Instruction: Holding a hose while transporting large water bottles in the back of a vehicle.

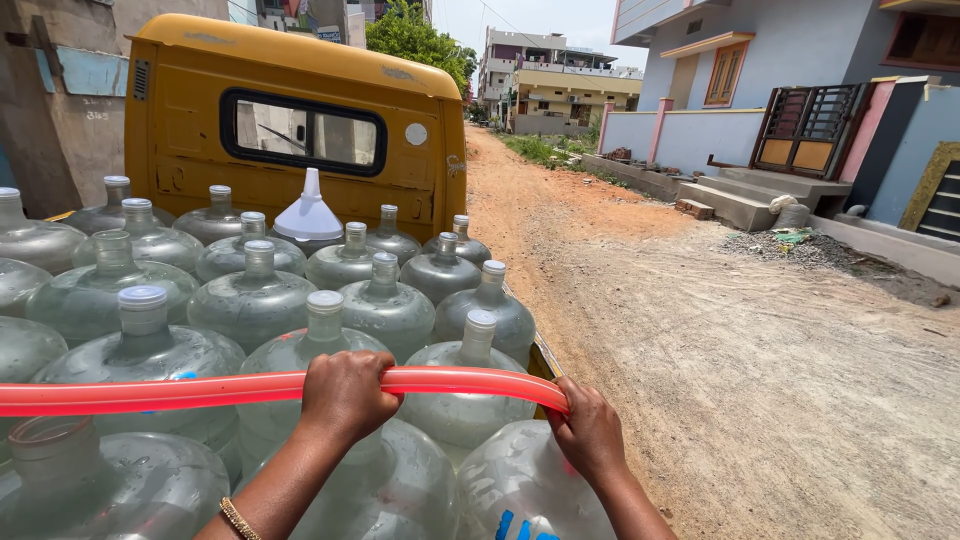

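Your left hand point(345, 393) was clenched around the red hose point(200, 391), and your right hand point(590, 432) was closed on its end, just right of the left. The hose lay across capped, clear water jugs point(250, 300) packed behind the yellow cab point(190, 120); a white funnel point(308, 212) sat among them near the cab.

Standing outdoors in bright daylight beside a sandy dirt road point(700, 330); facing a yellow cab wall point(290, 120) with a dark rear window point(303, 131); passing pale blue houses point(800, 60), concrete steps point(745, 195), distant trees point(415, 40).
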